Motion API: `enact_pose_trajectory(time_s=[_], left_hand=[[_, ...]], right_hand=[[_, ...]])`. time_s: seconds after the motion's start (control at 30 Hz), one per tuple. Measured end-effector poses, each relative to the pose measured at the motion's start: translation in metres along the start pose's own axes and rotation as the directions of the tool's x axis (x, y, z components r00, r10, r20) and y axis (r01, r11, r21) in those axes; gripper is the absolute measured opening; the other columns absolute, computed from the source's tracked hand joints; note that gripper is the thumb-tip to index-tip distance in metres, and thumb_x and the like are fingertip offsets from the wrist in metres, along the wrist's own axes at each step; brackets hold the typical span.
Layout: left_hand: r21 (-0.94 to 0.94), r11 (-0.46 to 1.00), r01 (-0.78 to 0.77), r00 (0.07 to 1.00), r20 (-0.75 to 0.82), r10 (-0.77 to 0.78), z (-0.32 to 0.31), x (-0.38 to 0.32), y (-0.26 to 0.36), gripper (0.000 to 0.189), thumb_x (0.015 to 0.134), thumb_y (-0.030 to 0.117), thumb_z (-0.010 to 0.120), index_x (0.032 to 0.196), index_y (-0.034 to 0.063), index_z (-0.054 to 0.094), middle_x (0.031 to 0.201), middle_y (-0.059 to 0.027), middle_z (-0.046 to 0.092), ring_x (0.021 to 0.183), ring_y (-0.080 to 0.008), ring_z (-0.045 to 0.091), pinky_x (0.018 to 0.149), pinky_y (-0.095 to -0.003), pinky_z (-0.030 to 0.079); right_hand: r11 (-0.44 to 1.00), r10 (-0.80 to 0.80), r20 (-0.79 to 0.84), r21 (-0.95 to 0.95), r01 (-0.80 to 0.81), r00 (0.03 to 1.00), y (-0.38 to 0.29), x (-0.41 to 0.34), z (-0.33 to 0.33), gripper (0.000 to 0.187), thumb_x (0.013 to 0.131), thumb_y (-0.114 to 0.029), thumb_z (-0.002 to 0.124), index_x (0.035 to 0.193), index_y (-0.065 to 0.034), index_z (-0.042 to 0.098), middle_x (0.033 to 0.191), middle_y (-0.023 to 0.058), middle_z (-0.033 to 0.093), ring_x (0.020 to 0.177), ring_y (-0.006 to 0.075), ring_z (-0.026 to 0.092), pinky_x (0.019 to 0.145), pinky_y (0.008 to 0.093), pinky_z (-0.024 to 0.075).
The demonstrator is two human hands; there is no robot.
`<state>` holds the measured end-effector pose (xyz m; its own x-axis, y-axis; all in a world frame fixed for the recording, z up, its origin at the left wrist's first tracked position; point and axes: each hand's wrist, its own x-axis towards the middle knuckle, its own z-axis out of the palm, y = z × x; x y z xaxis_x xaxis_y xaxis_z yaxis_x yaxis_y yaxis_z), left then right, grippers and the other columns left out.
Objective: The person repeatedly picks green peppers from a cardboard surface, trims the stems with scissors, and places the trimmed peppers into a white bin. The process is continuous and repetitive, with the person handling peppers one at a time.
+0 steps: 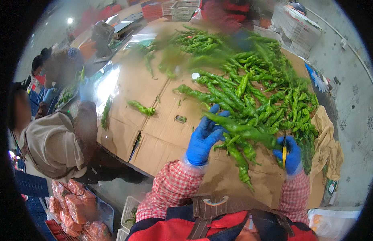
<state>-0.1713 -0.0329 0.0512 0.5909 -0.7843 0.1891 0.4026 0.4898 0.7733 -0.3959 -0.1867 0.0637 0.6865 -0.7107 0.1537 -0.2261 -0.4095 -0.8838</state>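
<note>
A large heap of long green peppers covers the right and far parts of a cardboard-covered table. My left hand, in a blue glove, has its fingers around the near end of a long green pepper, which is slightly blurred. My right hand, gloved the same way, holds a small yellow-handled blade tool upright at the other end of that pepper. Several loose peppers lie between my hands. A single pepper rests farther left on the cardboard.
Co-workers stand on the left and across the table. Crumpled brown paper and blue gloves lie along the right edge. Plastic crates are stacked at the back right. Wrapped orange packs sit low on the left.
</note>
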Motion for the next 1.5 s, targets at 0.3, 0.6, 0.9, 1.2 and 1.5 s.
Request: enact_pose_trajectory(time_s=[0.3,0.6,0.9,1.2,1.5], left_hand=[[0.012,0.999,0.033,0.999,-0.014,-0.033,0.032,-0.024,0.013,0.037,0.078,0.007,0.046,0.113,-0.0013,0.038,0.098,-0.015,0.053,0.076,-0.0143,0.053,0.061,-0.022,0.043],[0.037,0.999,-0.002,0.997,-0.083,0.005,0.028,-0.029,0.017,0.03,0.08,0.008,0.043,0.107,-0.0042,0.043,0.099,-0.0163,0.052,0.077,-0.015,0.052,0.063,-0.0238,0.043],[0.183,0.98,-0.076,0.967,-0.225,0.117,-0.003,-0.046,0.0,0.035,0.083,0.021,0.04,0.109,-0.0034,0.04,0.098,-0.0111,0.054,0.076,-0.0114,0.051,0.062,-0.0219,0.04],[-0.41,0.91,-0.065,0.828,-0.531,-0.181,-0.025,-0.158,-0.027,0.041,0.079,0.033,0.046,0.11,0.0061,0.039,0.094,-0.0102,0.052,0.086,-0.0222,0.051,0.074,-0.0364,0.043],[0.056,0.971,-0.235,-0.1,-0.994,0.033,-0.192,-0.43,-0.035,0.034,0.078,0.035,0.047,0.1,0.0086,0.051,0.086,-0.0073,0.054,0.074,-0.0178,0.05,0.065,-0.0312,0.041]], right_hand=[[0.676,0.431,-0.132,0.703,-0.222,0.893,0.021,-0.057,0.002,0.018,0.075,-0.004,0.053,0.092,-0.0038,0.049,0.094,0.0071,0.05,0.086,0.0172,0.049,0.069,0.0289,0.0458],[0.95,-0.155,-0.436,0.18,0.255,0.886,0.013,-0.059,0.008,0.011,0.07,0.002,0.049,0.077,-0.0062,0.049,0.099,0.0139,0.046,0.078,0.02,0.05,0.064,0.0298,0.047],[0.899,-0.43,-0.163,-0.169,0.405,0.888,0.003,-0.037,0.028,0.027,0.059,0.008,0.056,0.082,-0.0059,0.051,0.094,0.0148,0.05,0.081,0.0242,0.051,0.063,0.0287,0.0444],[0.836,-0.52,0.45,0.094,0.54,0.726,-0.048,-0.047,0.114,0.035,0.059,-0.004,0.067,0.089,-0.0045,0.048,0.099,0.016,0.05,0.089,0.0269,0.05,0.077,0.0338,0.0386],[0.969,-0.181,0.636,0.247,0.025,0.75,-0.067,-0.067,0.13,0.031,0.063,-0.004,0.063,0.092,-0.0033,0.051,0.081,0.0061,0.053,0.063,0.0114,0.047,0.057,0.0236,0.0397]])
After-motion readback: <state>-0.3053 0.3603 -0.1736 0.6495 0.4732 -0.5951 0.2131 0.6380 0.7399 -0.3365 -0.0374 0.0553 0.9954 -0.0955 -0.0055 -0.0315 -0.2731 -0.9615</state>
